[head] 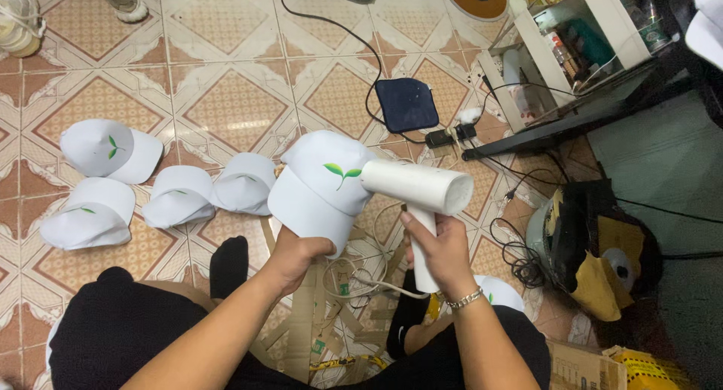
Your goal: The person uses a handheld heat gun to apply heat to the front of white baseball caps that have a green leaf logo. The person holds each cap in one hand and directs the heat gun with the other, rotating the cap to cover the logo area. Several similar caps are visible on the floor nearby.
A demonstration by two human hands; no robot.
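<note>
One white cap [325, 181] with a green leaf is held up over the tiled floor [226, 81], the left hand [295, 253] tight on its brim. Beside it, the right hand [440, 247] grips a white hair dryer [418, 190]. Four more caps [162, 187] lie nearby.

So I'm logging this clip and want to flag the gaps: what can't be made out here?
- Left hand: its fingers are hidden inside the white cap.
- White handheld appliance: its nozzle end is pressed to the cap, and whether it is running cannot be told.
- Cap by the right arm: mostly covered by the arm.
- Shelf items: too small to identify.
</note>
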